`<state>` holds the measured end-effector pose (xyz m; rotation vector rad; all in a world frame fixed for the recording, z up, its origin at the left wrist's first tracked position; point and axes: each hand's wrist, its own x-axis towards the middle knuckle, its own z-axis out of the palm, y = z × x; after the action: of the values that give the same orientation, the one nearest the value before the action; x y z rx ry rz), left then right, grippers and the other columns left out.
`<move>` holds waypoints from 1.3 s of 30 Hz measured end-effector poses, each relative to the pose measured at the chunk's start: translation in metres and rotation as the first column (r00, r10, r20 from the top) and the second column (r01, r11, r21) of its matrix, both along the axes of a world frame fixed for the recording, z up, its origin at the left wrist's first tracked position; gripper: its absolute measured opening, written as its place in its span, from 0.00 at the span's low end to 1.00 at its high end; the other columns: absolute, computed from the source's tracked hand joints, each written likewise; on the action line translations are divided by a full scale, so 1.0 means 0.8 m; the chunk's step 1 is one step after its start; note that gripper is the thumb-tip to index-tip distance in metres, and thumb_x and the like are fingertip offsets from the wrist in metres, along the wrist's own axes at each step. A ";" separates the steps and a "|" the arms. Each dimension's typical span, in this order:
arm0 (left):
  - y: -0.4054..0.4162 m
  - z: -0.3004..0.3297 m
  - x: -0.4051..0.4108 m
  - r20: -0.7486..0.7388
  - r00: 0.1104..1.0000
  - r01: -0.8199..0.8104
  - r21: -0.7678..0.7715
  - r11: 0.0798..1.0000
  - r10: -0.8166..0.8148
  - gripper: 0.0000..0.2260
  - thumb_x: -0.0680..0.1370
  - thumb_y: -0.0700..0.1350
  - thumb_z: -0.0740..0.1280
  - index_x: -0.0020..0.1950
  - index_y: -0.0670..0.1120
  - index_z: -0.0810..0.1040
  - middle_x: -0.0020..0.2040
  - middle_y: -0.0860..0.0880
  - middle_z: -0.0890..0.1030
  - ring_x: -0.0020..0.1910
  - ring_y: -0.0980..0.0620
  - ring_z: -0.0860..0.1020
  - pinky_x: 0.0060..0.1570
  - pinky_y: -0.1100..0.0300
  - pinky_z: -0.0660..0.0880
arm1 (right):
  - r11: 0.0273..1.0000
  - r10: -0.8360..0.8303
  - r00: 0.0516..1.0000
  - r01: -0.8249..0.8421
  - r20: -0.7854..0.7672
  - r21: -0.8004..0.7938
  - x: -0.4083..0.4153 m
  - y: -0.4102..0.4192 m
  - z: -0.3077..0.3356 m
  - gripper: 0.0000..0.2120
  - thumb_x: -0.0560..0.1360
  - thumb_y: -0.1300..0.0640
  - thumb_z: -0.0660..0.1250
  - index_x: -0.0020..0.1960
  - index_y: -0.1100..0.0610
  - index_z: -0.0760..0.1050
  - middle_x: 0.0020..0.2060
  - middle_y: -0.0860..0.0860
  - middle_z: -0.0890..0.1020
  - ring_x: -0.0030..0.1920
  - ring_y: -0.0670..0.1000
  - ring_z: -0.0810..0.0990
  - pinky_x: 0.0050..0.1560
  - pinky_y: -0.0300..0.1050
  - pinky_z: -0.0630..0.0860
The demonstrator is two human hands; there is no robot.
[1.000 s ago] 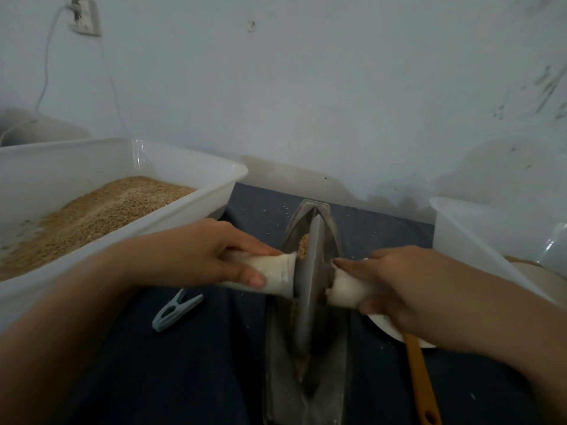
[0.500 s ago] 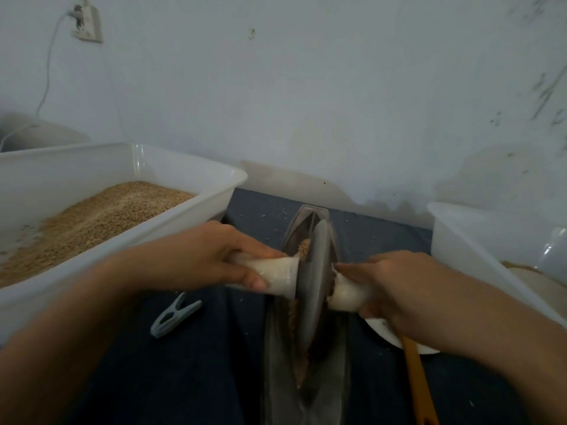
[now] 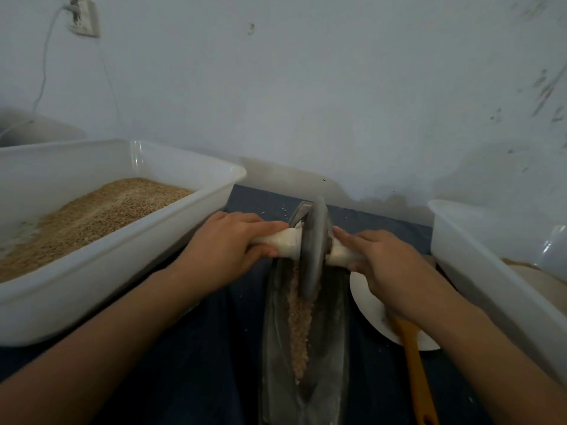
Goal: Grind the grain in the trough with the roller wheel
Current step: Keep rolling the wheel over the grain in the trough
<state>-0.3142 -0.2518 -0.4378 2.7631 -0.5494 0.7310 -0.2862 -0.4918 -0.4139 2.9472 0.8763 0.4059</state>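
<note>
- Here, a dark cloth-covered tabletop (image 3: 199, 363) meets a scuffed pale wall (image 3: 306, 87).
- Left hand (image 3: 224, 250) and right hand (image 3: 386, 262) curl fingers round the roller wheel (image 3: 313, 250) handles.
- The wheel stands upright at the far end of the trough (image 3: 331, 348), with grain (image 3: 302, 320) along the groove.

To the left of your hands sits a white tub (image 3: 129, 256) heaped with tan meal (image 3: 92, 213). Right of them stands another tub (image 3: 491, 271); a white plate (image 3: 368, 305) and an orange handle (image 3: 414, 363) lie under your right wrist. A wall socket (image 3: 82, 16) hangs far left.
</note>
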 end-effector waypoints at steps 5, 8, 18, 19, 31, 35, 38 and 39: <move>0.009 0.016 -0.013 -0.207 0.969 0.114 -0.122 0.986 -0.138 0.21 0.73 0.52 0.69 0.63 0.67 0.70 0.49 0.62 0.78 0.49 0.62 0.76 0.48 0.69 0.67 | 0.995 0.059 0.997 -0.063 -0.049 -0.079 -0.022 0.001 0.015 0.29 0.78 0.50 0.60 0.74 0.41 0.51 0.60 0.48 0.72 0.59 0.49 0.69 0.51 0.40 0.65; 0.021 0.036 -0.036 -0.403 0.851 0.252 -0.251 0.935 -0.338 0.19 0.70 0.57 0.69 0.58 0.74 0.71 0.46 0.70 0.79 0.46 0.70 0.76 0.44 0.76 0.68 | 0.980 0.104 0.982 -0.129 -0.160 -0.150 -0.052 0.002 0.039 0.28 0.76 0.49 0.63 0.72 0.38 0.56 0.58 0.47 0.75 0.59 0.48 0.72 0.53 0.41 0.69; 0.021 0.034 -0.032 -0.465 0.858 0.141 -0.198 0.970 -0.219 0.17 0.69 0.63 0.63 0.57 0.73 0.70 0.55 0.64 0.80 0.53 0.65 0.76 0.55 0.67 0.69 | 0.985 0.096 0.984 -0.115 -0.148 -0.129 -0.042 0.003 0.034 0.29 0.78 0.50 0.60 0.74 0.39 0.50 0.60 0.49 0.72 0.60 0.49 0.71 0.55 0.40 0.67; 0.017 0.029 -0.025 -0.414 0.897 0.084 -0.184 0.979 -0.155 0.16 0.71 0.61 0.64 0.59 0.72 0.70 0.56 0.62 0.80 0.54 0.63 0.76 0.55 0.65 0.68 | 0.992 0.076 0.990 -0.087 -0.120 -0.090 -0.029 0.003 0.025 0.29 0.79 0.51 0.59 0.74 0.40 0.50 0.60 0.49 0.72 0.60 0.49 0.70 0.55 0.41 0.67; 0.022 0.034 -0.027 -0.387 0.877 0.228 -0.190 0.955 -0.286 0.20 0.72 0.55 0.69 0.58 0.74 0.68 0.47 0.69 0.78 0.47 0.71 0.75 0.45 0.76 0.67 | 0.983 0.099 0.983 -0.120 -0.152 -0.139 -0.044 0.003 0.033 0.28 0.77 0.48 0.62 0.73 0.39 0.53 0.59 0.48 0.74 0.59 0.48 0.72 0.56 0.42 0.69; 0.038 0.050 -0.047 -0.568 0.661 0.363 -0.330 0.872 -0.490 0.19 0.73 0.55 0.69 0.63 0.64 0.74 0.51 0.66 0.81 0.46 0.68 0.78 0.43 0.78 0.69 | 0.970 0.201 0.943 -0.228 -0.265 -0.078 -0.079 -0.006 0.059 0.28 0.75 0.44 0.63 0.71 0.35 0.56 0.59 0.41 0.75 0.58 0.43 0.73 0.51 0.35 0.67; 0.036 0.047 -0.047 -0.583 0.679 0.331 -0.299 0.895 -0.446 0.17 0.73 0.56 0.68 0.61 0.65 0.75 0.52 0.62 0.81 0.49 0.64 0.79 0.47 0.69 0.73 | 0.969 0.223 0.940 -0.242 -0.259 -0.044 -0.079 -0.007 0.057 0.27 0.76 0.44 0.62 0.71 0.35 0.56 0.56 0.41 0.75 0.56 0.42 0.73 0.47 0.34 0.65; 0.032 0.043 -0.044 -0.548 0.749 0.292 -0.232 0.928 -0.372 0.16 0.73 0.56 0.67 0.60 0.66 0.74 0.52 0.61 0.81 0.49 0.64 0.78 0.51 0.65 0.73 | 0.973 0.206 0.951 -0.224 -0.231 -0.052 -0.072 -0.004 0.052 0.27 0.77 0.45 0.62 0.72 0.35 0.55 0.56 0.42 0.75 0.56 0.43 0.73 0.48 0.35 0.66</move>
<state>-0.3493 -0.2262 -0.4036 2.4645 -0.7841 -0.1737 -0.3436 -0.4950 -0.3725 2.8729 1.2161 0.0418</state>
